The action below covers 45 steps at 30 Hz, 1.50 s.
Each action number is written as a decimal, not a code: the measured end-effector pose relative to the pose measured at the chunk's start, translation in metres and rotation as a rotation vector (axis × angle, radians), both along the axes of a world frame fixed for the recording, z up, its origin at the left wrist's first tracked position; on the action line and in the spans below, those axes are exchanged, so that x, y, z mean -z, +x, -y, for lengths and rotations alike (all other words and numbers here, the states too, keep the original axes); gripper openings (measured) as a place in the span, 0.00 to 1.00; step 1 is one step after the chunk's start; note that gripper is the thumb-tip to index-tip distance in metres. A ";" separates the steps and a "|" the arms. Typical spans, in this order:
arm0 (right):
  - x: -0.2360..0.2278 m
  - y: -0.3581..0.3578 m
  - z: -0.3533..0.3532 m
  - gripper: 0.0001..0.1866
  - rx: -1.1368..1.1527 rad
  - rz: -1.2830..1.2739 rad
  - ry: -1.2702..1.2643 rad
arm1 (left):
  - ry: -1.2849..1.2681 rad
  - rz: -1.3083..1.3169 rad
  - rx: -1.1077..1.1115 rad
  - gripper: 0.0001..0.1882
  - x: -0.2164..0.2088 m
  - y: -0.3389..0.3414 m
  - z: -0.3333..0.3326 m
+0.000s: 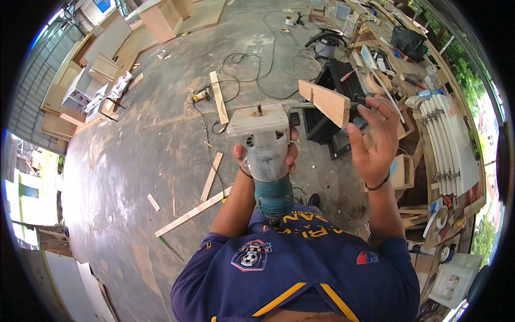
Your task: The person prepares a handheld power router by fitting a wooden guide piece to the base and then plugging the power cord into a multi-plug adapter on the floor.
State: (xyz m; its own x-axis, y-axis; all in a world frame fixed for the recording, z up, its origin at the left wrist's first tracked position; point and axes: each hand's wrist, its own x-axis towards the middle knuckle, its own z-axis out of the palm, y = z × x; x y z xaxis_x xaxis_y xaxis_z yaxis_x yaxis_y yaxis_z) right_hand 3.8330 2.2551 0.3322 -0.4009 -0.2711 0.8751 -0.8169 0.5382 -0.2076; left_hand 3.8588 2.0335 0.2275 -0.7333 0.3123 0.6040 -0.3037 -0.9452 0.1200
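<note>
My left hand [289, 153] is wrapped round a teal trim router [272, 194], held upside down before my chest. Its clear plastic base [257, 121] faces up, and a short metal bit sticks out of the opening there. To the right, my right hand [377, 138] is raised with its fingers apart. Its thumb tip lies close to the near end of a wooden block [325, 103], which has a small notch along one edge; whether they touch I cannot tell. Behind the block stands a black ribbed case or stand [335, 80].
Along the right runs a cluttered workbench [407, 80], with white hinged panels [448, 145] leaning beside it. On the concrete floor lie wood strips [219, 99], a yellow power tool [201, 95] and looping cords [244, 56]. A vacuum [326, 44] stands farther back; cabinet parts [102, 70] are at the left.
</note>
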 end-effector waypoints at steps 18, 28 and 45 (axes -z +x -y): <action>0.038 0.014 0.061 0.14 -0.623 1.069 -0.587 | -0.023 0.071 0.025 0.53 0.009 0.004 -0.009; 0.024 0.015 0.061 0.12 -0.825 1.134 -0.572 | 0.002 0.030 0.002 0.52 0.012 0.000 -0.001; 0.040 0.012 0.061 0.12 -0.627 1.141 -0.476 | -0.049 0.142 -0.045 0.51 0.017 0.009 0.002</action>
State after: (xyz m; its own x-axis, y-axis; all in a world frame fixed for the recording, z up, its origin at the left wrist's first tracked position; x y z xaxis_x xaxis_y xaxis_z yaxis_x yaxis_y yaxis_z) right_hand 3.8448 2.1941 0.2922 -0.8733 -0.4408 0.2074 -0.1497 -0.1623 -0.9753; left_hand 3.8676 2.0318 0.2106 -0.8241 0.3035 0.4783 -0.2783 -0.9524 0.1248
